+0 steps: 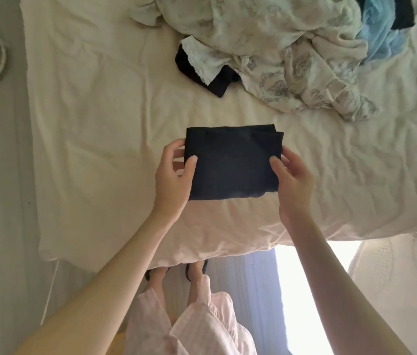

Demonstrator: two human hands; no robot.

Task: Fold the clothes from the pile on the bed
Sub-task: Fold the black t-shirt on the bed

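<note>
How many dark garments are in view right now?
3: a folded black garment held between both hands, a black piece at the pile's near edge, and a dark one top right. More may be buried.

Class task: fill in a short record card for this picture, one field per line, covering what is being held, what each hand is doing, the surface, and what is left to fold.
item held: folded black garment
left hand: pinches the garment's left edge
right hand: pinches its right edge
surface: bed with a cream cover
still unfolded: pile at the far side, with floral cream, light blue and dark pieces
</note>
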